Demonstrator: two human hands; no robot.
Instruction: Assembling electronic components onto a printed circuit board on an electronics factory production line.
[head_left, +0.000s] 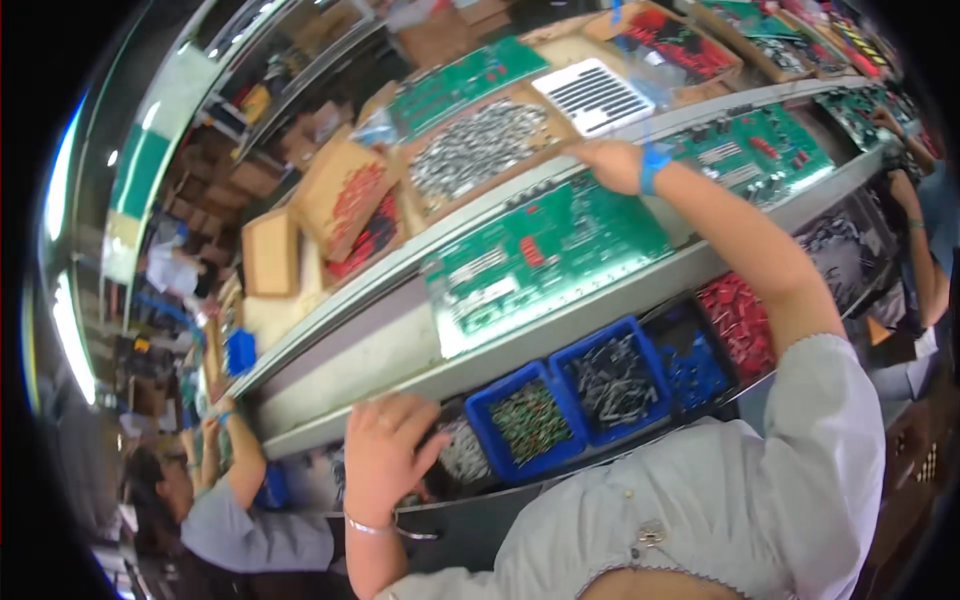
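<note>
A green circuit board (545,250) lies on the long metal conveyor rail (380,350) in front of me. My right hand (610,165), with a blue strap at the wrist, reaches across and curls over the board's far edge, beside a cardboard box of grey components (480,145). My left hand (385,450), wearing a thin bracelet, rests with fingers spread on the rail's near edge, holding nothing. Just right of it sit blue bins (530,420) of small parts.
A second green board (755,150) sits further right on the rail. Cardboard boxes of red parts (355,205), a white grille (592,95) and a red bin (738,320) surround the line. One co-worker (230,500) works at lower left, another person's arm (925,250) at right.
</note>
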